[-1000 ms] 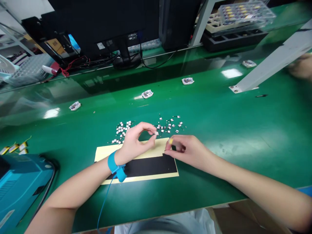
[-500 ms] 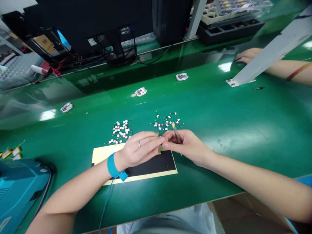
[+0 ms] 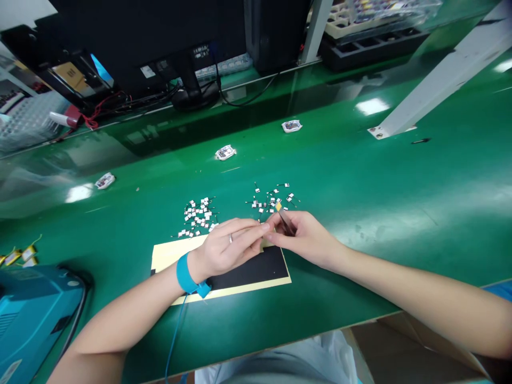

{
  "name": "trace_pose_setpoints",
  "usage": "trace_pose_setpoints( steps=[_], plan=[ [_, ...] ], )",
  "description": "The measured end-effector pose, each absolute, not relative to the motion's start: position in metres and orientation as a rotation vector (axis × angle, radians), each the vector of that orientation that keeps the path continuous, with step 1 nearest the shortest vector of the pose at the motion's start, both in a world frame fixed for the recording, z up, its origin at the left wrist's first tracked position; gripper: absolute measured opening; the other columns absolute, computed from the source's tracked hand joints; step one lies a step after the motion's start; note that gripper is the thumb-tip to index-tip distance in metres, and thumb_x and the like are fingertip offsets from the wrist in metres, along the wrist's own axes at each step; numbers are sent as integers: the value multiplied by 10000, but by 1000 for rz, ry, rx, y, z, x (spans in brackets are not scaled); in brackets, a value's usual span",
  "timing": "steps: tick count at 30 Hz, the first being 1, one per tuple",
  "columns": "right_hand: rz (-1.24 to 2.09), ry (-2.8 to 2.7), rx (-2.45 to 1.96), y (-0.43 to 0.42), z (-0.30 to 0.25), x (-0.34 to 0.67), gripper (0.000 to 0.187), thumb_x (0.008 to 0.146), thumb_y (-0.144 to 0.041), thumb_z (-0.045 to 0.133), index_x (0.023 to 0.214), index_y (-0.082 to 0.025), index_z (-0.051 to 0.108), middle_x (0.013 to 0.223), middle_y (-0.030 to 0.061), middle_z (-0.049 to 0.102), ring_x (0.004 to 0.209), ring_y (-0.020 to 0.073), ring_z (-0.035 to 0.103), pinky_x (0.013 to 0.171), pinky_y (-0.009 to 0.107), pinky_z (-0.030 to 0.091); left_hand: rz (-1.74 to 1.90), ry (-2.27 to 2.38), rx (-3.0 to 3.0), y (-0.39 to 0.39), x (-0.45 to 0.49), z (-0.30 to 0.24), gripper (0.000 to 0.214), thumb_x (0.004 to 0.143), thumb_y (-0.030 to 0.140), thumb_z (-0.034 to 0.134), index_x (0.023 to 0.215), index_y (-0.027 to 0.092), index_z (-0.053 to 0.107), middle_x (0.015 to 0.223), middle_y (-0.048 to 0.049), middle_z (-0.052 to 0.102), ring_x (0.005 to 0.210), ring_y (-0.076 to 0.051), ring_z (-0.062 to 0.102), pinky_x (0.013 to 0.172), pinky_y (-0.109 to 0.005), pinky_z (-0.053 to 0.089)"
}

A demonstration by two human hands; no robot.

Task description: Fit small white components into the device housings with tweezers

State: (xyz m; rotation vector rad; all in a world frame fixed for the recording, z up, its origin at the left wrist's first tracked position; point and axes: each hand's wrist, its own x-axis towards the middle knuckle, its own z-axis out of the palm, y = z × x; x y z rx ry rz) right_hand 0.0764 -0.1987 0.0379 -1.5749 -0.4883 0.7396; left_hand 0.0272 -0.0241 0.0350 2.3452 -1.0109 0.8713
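My right hand [image 3: 302, 234] pinches slim metal tweezers [image 3: 287, 222], and a tiny yellow piece [image 3: 278, 206] shows just beyond their tip. My left hand [image 3: 228, 248], with a ring and a blue wrist strap [image 3: 186, 275], has its fingers together and their tips against my right fingers. Under both hands lies a black sheet on cream backing paper [image 3: 256, 269]. Just above them, two loose clusters of tiny white parts with fine black wires [image 3: 198, 216] [image 3: 272, 198] are spread on the green bench mat [image 3: 360, 213].
A teal machine [image 3: 36, 314] sits at lower left, beside yellow wired cells [image 3: 18, 257]. Small white packets [image 3: 225, 153] line the mat. A white beam [image 3: 440, 80] crosses at right. A monitor's back [image 3: 148, 32] and black trays [image 3: 372, 37] stand behind.
My hands have come together, with the tweezers now showing in my right hand. A co-worker's hand at upper right has withdrawn from view. The view has drifted slightly.
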Motion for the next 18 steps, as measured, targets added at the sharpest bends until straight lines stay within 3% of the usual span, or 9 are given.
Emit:
trace_pose_setpoints(
  steps=[3, 8, 13, 16, 18],
  plan=[
    [742, -455, -1545, -198, 37, 76, 140, 671, -261, 604, 675, -141, 534, 556, -49, 436, 477, 61, 323, 461, 205, 245, 851, -1005, 2333, -25, 26, 35, 429, 685, 71, 627, 1075, 103, 449, 845, -87, 616, 793, -125, 598, 660, -212, 535],
    [768, -408, -1431, -199, 37, 79, 279, 657, -314, 645, 601, -145, 430, 649, -18, 520, 590, 76, 469, 562, 202, 368, 846, -943, 2329, -26, 27, 38, 426, 685, 74, 626, 1069, 120, 447, 833, -81, 634, 777, -126, 613, 665, -212, 537],
    [781, -438, -1432, -202, 40, 83, 239, 715, -331, 603, 724, -152, 446, 591, -52, 475, 472, 41, 378, 441, 161, 297, 734, -781, 2289, -28, 27, 39, 481, 703, 106, 618, 1133, 138, 403, 809, -53, 652, 796, -127, 622, 727, -225, 523],
    [763, -507, -1489, -201, 41, 83, 250, 705, -333, 603, 787, -142, 463, 667, -22, 504, 555, 65, 456, 502, 180, 367, 669, -779, 2284, -30, 26, 38, 432, 725, 122, 599, 1115, 133, 415, 813, -46, 651, 805, -118, 613, 737, -211, 509],
    [698, -562, -1572, -201, 40, 83, 249, 692, -326, 611, 784, -138, 478, 675, -14, 507, 534, 68, 435, 488, 188, 357, 615, -818, 2309, -30, 28, 39, 368, 741, 149, 589, 1077, 126, 442, 855, -54, 646, 832, -116, 598, 745, -204, 498]
  ],
)
